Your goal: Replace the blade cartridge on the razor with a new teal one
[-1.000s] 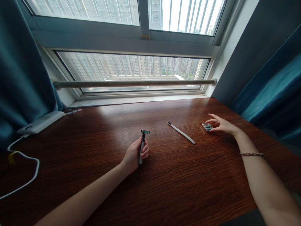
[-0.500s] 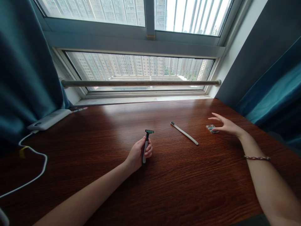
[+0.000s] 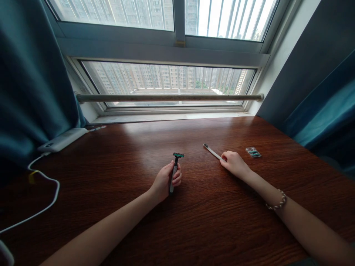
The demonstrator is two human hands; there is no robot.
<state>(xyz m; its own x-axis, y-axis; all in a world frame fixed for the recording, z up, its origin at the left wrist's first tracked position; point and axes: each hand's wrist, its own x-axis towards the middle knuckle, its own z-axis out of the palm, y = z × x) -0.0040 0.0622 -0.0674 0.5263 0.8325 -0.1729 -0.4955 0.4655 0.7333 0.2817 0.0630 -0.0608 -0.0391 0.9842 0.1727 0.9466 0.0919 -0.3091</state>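
Right hand (image 3: 235, 163) gone from the blade cartridge pack (image 3: 253, 152) a moment back, now down on the near end of the thin white brush (image 3: 213, 152). Fingers curled over that end; hard to tell if the grip is actually closed on it or just resting. Pack left lying alone, further right on the tabletop (image 3: 194, 221). Left hand (image 3: 165, 181) same as before, grip clamped around the razor (image 3: 175, 170) handle, head up and pointing toward the window. Looks like attention switched from pack to brush.
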